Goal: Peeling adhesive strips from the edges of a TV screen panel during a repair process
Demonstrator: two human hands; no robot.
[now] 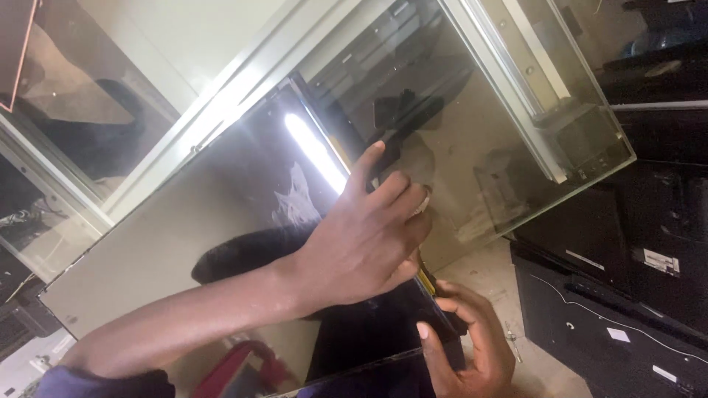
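Observation:
A large dark glossy panel (243,221) fills the middle of the view and mirrors a bright light tube. A thin yellow strip runs along its right edge. My left hand (369,236) lies on that edge, its fingers curled over it and the index finger stretched upward. A small pale bit shows at the fingertips; I cannot tell what it is. Lower down, my right hand (468,343) grips the same edge from below, thumb on the front face.
Behind the panel stands a tinted glass sheet (509,147) in a pale metal frame (509,66). Flat black panels (612,324) with white labels lie stacked at the right. A red object (232,368) shows at the bottom left.

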